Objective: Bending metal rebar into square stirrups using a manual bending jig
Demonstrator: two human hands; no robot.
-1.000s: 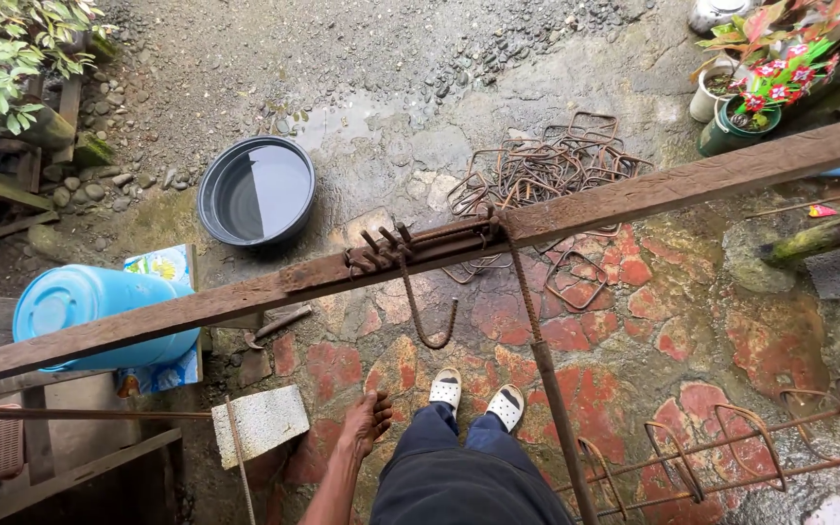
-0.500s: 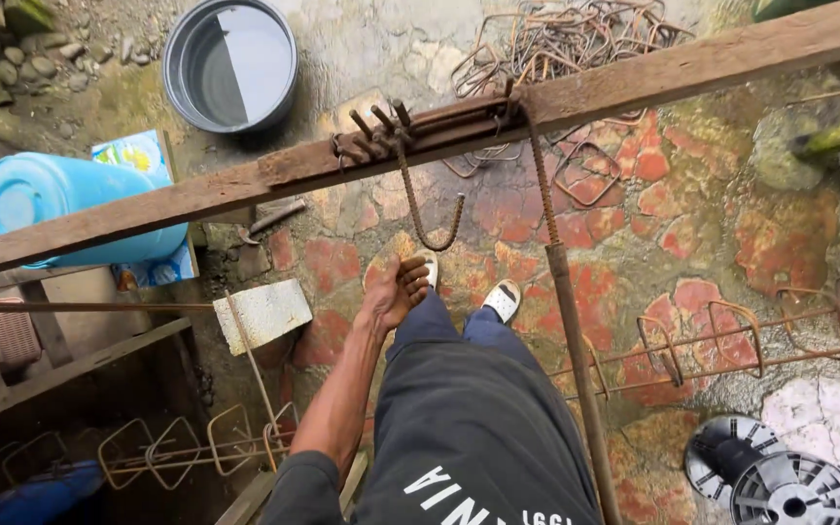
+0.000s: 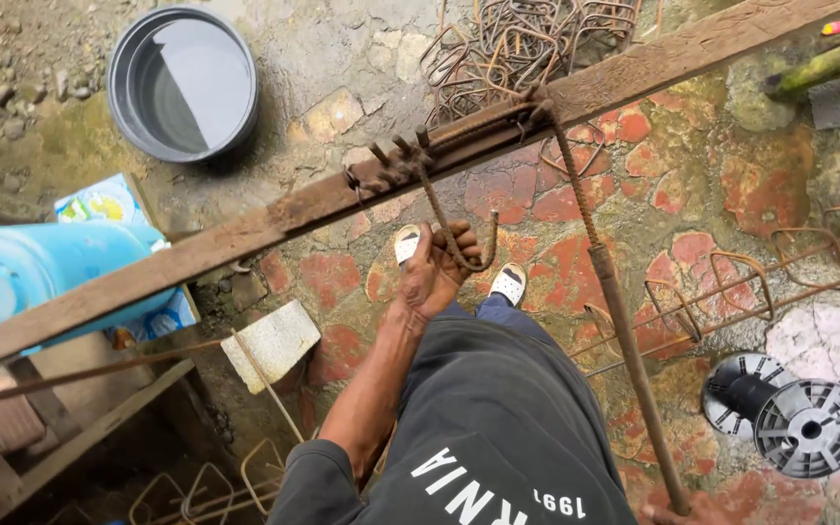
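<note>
My left hand is closed around the lower end of a rusty hooked steel rod. The rod hangs from a cluster of steel pegs set in a long weathered wooden beam that crosses the view diagonally. A long ribbed bending bar slants from the pegs down to the bottom edge. There a sliver of my right hand grips its lower end. My dark trousers and white shoes are below the beam.
A dark basin of water stands at the top left, and a blue plastic container lies at the left. Bent stirrups are piled behind the beam. A stirrup cage and a wire spool lie at the right, a pale block by my leg.
My left hand has risen from beside my knee to the hooked rod and closed on it. The view has tilted down and come closer to the beam.
</note>
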